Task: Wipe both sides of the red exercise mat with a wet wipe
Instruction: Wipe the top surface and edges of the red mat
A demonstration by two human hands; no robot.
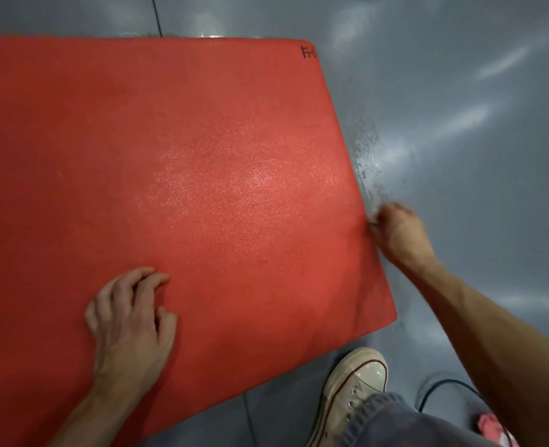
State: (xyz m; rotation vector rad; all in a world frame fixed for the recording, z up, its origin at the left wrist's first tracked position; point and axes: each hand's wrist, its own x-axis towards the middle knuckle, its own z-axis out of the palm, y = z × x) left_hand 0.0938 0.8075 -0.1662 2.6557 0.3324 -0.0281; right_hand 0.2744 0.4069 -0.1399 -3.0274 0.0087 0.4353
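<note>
Red exercise mat [202, 172] pressed flat, cut off at left.
Left hand [131, 321] rests with loosely bent fingers; right hand [395, 230] is blurred at the edge, grip indiscernible, wipe unseen.

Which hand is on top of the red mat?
The left hand. It rests on top of the red mat, fingers bent. The right hand is off to the side, at the mat's right edge by the grey floor.

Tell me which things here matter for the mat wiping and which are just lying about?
For the job:
red mat
left hand, resting on the mat
right hand, at the mat's edge

Just about:
white sneaker
black cable
pink item
</note>
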